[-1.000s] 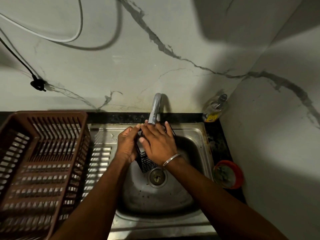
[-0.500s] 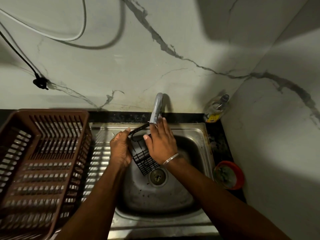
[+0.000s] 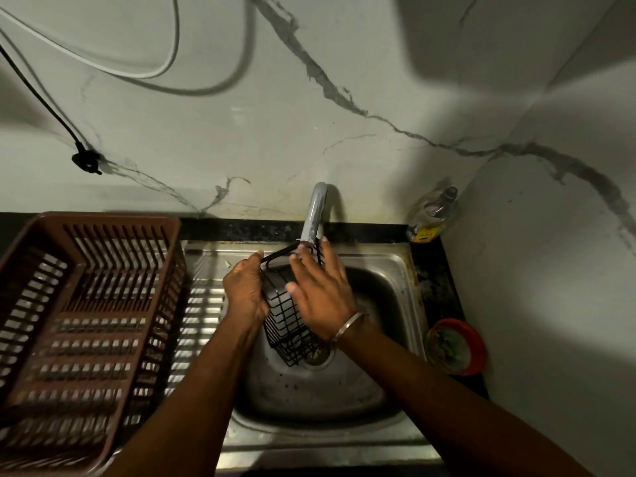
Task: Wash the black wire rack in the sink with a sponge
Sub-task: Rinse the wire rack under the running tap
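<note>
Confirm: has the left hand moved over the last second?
Yes. The left hand has drifted left, away from the tap, exposing more of the black wire rack.

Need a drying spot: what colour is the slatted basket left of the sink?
Reddish brown; the basket shows best in the head view.

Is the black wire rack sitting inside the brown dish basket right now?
No, the black wire rack is over the sink basin, gripped by the left hand, with the right hand flat against it.
</note>
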